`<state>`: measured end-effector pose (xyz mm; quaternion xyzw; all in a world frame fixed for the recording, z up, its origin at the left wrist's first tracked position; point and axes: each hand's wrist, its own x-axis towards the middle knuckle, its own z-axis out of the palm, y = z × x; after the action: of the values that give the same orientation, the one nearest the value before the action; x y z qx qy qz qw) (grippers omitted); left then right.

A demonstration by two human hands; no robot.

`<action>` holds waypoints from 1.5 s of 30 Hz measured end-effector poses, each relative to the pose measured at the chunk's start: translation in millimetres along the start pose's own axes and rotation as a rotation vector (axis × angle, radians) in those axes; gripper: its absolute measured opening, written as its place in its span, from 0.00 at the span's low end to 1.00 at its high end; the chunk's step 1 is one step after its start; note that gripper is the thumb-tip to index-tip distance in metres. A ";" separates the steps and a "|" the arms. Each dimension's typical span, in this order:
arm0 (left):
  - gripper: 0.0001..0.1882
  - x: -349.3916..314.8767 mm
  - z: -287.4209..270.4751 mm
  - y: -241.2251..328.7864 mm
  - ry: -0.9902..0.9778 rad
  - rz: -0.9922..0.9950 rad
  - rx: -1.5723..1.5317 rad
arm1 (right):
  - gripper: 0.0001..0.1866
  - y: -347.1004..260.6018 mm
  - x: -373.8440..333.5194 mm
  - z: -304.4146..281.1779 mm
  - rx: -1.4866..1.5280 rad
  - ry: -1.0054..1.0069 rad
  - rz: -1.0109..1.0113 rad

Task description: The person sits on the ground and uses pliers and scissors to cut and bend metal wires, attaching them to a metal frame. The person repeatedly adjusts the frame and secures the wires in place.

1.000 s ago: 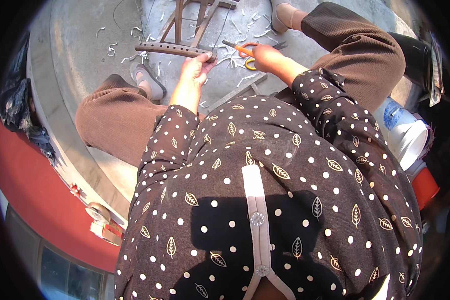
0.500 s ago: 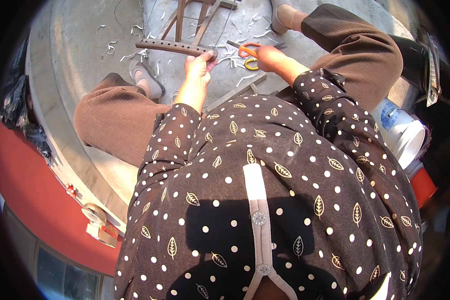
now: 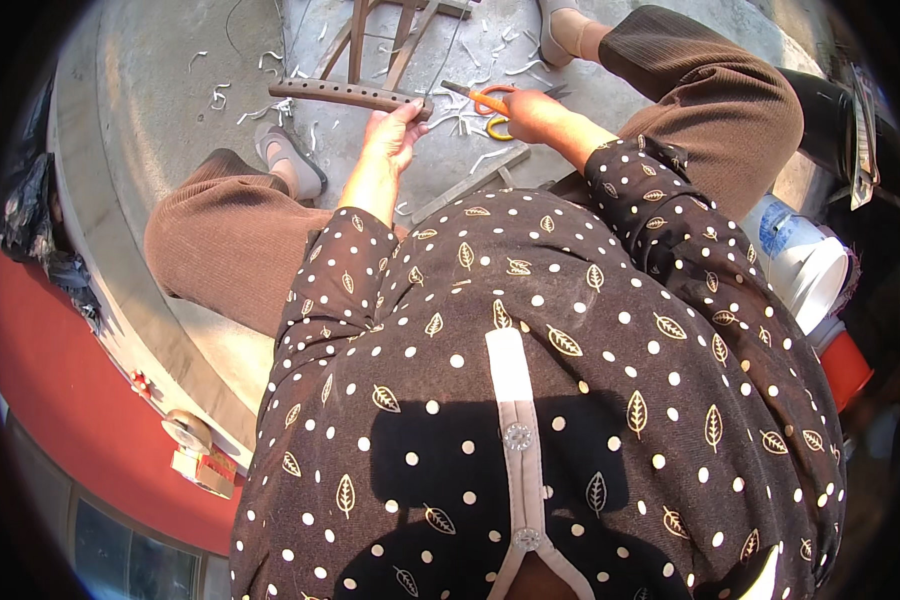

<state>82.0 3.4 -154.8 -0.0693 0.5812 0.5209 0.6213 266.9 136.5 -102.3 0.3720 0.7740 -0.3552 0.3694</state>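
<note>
A brown wooden frame (image 3: 354,45) has a slightly curved rail (image 3: 345,93) with a row of holes along it. My left hand (image 3: 395,130) is closed around the rail's right end, thumb on top. To its right, my right hand (image 3: 538,117) grips an orange tool with a dark tip (image 3: 458,90), pointed toward the rail's end and apart from it. Scissors with orange and yellow handle loops (image 3: 499,128) show beside that hand, blades emerging past its far side; whether they are held too, I cannot tell. A thin line runs upward near the rail's right end.
White strip scraps (image 3: 487,158) litter the concrete floor around the frame. A grey wooden piece (image 3: 470,184) lies close to my body. On the right stand a white bucket (image 3: 820,285) and a red container (image 3: 846,370). At far left is black plastic (image 3: 40,225) by a curb.
The orange tool's tip has shifted slightly left, closer to the rail's end. My left hand and the rail have moved only a little left. Both grips look the same.
</note>
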 end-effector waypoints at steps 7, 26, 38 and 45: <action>0.08 2.4 -3.3 -1.2 -0.014 0.009 -0.002 | 0.15 0.9 -6.6 3.5 0.090 0.181 -0.143; 0.09 -0.8 -3.9 -4.7 0.000 -0.014 -0.029 | 0.14 -6.3 -22.2 7.8 0.093 0.158 -0.137; 0.09 -0.9 -2.9 -0.2 0.014 -0.014 -0.021 | 0.14 -3.9 -13.2 0.8 0.131 0.228 -0.098; 0.08 5.0 -5.0 0.0 -0.003 -0.023 -0.026 | 0.14 -12.7 -1.5 5.5 0.054 0.083 -0.142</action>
<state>77.7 2.8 -160.4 -0.0832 0.5725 0.5216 0.6271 258.7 125.5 -100.2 0.3405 0.8032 -0.3855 0.3005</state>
